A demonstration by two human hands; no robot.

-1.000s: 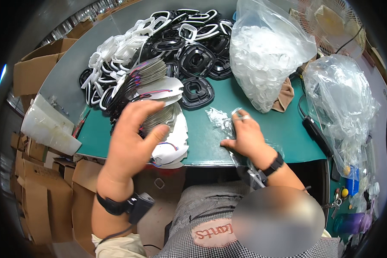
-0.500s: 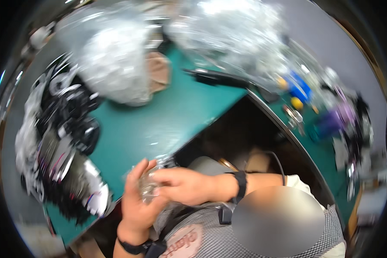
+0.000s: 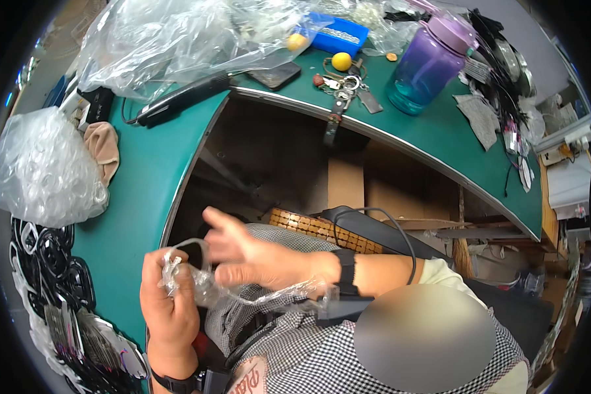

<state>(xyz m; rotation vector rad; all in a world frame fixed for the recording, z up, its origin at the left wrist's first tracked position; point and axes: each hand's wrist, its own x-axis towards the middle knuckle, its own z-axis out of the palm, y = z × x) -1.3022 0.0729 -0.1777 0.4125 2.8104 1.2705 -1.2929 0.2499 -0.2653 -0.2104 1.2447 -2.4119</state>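
Observation:
My left hand (image 3: 167, 305) is closed in a pinch around crumpled clear plastic (image 3: 203, 292), holding it by the green table's edge. One loop of it stands up between my hands, and a twisted length trails over my lap towards my right wrist; what kind of thing it is, I cannot tell. Just right of it is my right hand (image 3: 259, 256), its fingers spread and slightly blurred, with nothing gripped in them. The right thumb lies close to the plastic; whether they touch is unclear.
On the green table (image 3: 134, 174) lie a bag of clear rings (image 3: 52, 171), bundled black cables (image 3: 62, 269), a black handheld tool (image 3: 184, 98), keys (image 3: 348, 88) and a purple-teal bottle (image 3: 430, 62). The table's edge curves around a dark gap, with a beaded wooden seat (image 3: 322, 230) below.
The view has swung to the right. My hands were together around the clear plastic; now my right hand is apart with fingers spread, and the plastic stretches out from my left hand.

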